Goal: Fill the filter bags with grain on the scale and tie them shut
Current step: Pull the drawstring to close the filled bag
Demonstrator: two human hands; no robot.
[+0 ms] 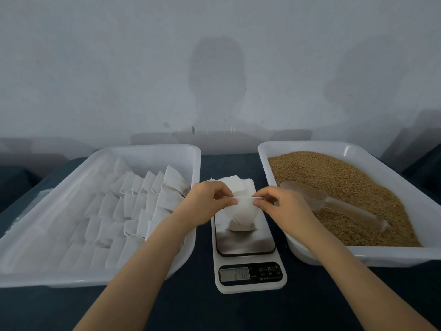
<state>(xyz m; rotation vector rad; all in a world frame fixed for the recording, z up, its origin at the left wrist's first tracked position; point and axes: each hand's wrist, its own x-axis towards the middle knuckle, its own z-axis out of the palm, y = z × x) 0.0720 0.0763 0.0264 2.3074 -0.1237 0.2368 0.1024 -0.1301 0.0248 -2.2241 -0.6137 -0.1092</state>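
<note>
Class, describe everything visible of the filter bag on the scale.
The filter bag is white, fabric-like, wide at the mouth and narrowing to a rounded base. It stands upright on the steel plate of the scale. The left hand and right hand pinch its top edge from either side. Its contents are hidden.

White filter bag upright on scale, bottom bulging, grain at 3 o'clock, empty bags at 9 o'clock
</note>
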